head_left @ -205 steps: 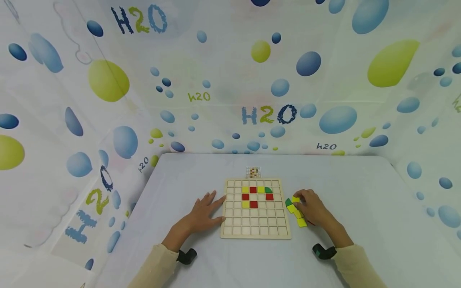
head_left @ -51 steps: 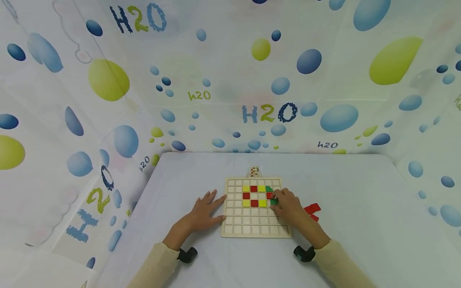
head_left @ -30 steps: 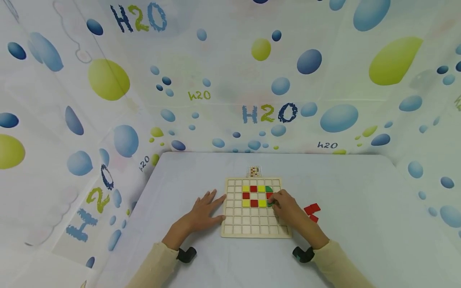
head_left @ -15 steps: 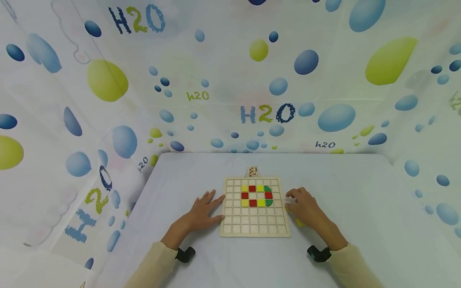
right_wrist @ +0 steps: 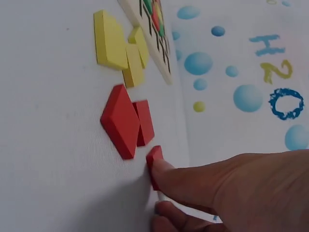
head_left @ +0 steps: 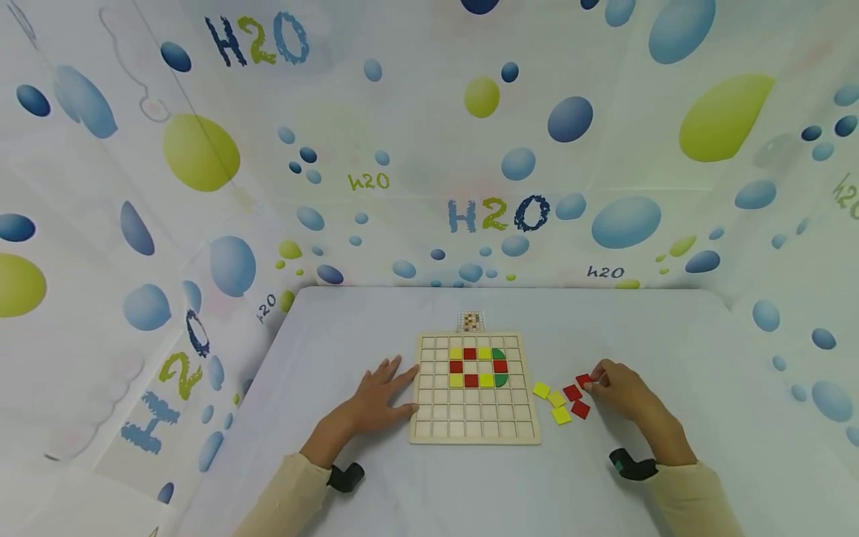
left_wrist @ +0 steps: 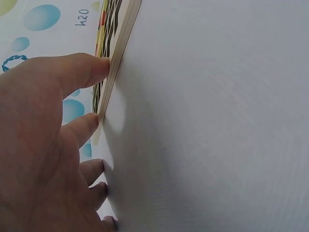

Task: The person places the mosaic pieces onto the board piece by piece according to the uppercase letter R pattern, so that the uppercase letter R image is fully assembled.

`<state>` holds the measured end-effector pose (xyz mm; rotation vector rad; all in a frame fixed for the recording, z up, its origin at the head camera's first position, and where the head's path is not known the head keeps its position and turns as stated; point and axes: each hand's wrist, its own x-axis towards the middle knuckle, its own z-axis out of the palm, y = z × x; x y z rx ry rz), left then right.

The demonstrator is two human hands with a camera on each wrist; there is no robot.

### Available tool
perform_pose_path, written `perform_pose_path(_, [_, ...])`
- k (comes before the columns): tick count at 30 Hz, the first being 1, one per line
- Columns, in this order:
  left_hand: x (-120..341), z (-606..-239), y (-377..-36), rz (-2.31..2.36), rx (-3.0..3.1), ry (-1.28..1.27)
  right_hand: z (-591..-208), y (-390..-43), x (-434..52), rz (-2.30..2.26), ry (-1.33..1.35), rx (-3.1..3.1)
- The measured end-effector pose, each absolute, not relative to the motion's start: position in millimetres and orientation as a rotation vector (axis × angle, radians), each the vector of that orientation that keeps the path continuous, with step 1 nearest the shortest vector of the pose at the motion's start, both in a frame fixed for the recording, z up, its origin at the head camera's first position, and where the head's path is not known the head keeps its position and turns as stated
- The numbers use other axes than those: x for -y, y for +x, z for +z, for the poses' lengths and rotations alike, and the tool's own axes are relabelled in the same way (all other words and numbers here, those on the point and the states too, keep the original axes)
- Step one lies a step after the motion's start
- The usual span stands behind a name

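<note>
In the head view a wooden grid board (head_left: 475,429) lies on the table, with yellow, red and green tiles set in its upper middle cells. My left hand (head_left: 376,395) rests at the board's left edge, fingers spread; in the left wrist view thumb and index fingertip touch the board's side. Right of the board, my right hand (head_left: 624,391) pinches a red square tile (right_wrist: 154,166) between thumb and fingers. Close to it lie two more red tiles (right_wrist: 120,123). Several yellow tiles (head_left: 561,415) lie between these and the board.
A small printed pattern card (head_left: 470,321) lies against the board's far edge. The table (head_left: 349,321) has a white cover, and a printed sheet (head_left: 416,134) hangs behind it. Each wrist wears a black camera (head_left: 345,477).
A yellow and a green tile have been added to the board's third tile row. My right hand has moved from the board over to the red tiles. The left hand stays put.
</note>
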<state>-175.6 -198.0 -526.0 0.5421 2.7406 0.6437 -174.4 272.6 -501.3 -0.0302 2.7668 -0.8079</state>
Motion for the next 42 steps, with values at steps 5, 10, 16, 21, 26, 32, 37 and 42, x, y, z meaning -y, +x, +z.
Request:
perform_pose_path(5, [198, -526, -175, 0.624, -2.749, 0.533, -516, -186, -262, -0.854, -0.08, -2.826])
perform_pose_path(10, [198, -526, -176, 0.625, -2.737, 0.533, -529, -198, -245, -0.887, -0.124, -2.845])
perform_pose_path(16, [199, -525, -176, 0.657, -2.729, 0.543, -534, -208, -225, -0.925, -0.123, -2.858])
perform_pose_path(21, [200, -525, -176, 0.649, -2.728, 0.542, -533, -212, -215, -0.934, -0.173, -2.84])
perform_pose_path(26, [199, -525, -177, 0.62, -2.727, 0.529, -531, -210, -213, -0.926, -0.193, -2.827])
perform_pose_path(32, [198, -523, -176, 0.632, -2.726, 0.536, -532, -208, -211, -0.954, -0.221, -2.862])
perform_pose_path(37, [199, -524, -176, 0.624, -2.729, 0.542, -532, -208, -206, -0.964, -0.258, -2.88])
perform_pose_path(42, [200, -526, -177, 0.62, -2.73, 0.543, -527, -208, -196, -0.973, -0.19, -2.856])
